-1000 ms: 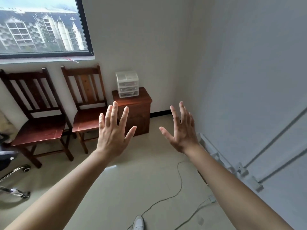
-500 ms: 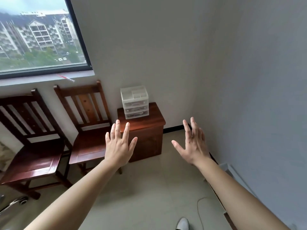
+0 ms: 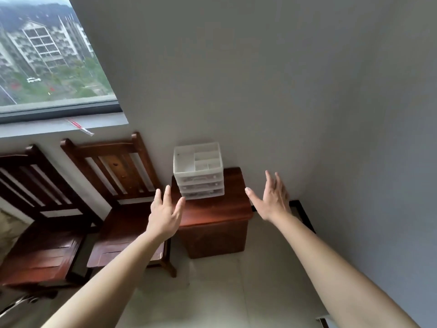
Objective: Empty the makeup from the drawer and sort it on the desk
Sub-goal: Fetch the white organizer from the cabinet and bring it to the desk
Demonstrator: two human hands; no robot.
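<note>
A small white plastic drawer unit (image 3: 198,172) with three shut drawers and a divided top tray stands on a low red-brown wooden cabinet (image 3: 214,209) in the room's corner. What the drawers hold is too blurred to make out. My left hand (image 3: 164,214) is stretched out, fingers apart, holding nothing, in front of the cabinet's left edge. My right hand (image 3: 272,200) is also open and holds nothing, raised past the cabinet's right edge, near the wall. Neither hand touches the drawer unit.
Two dark wooden chairs, one (image 3: 113,200) next to the cabinet and another (image 3: 35,221) further left, stand under a window (image 3: 47,58). A grey wall (image 3: 366,162) closes the right side. Pale tiled floor (image 3: 224,292) lies before the cabinet. A swivel-chair base (image 3: 16,304) shows at lower left.
The view has come closer to the corner cabinet and tipped up; the cabinet and drawer unit appear larger. Both open hands now reach level with the cabinet's sides.
</note>
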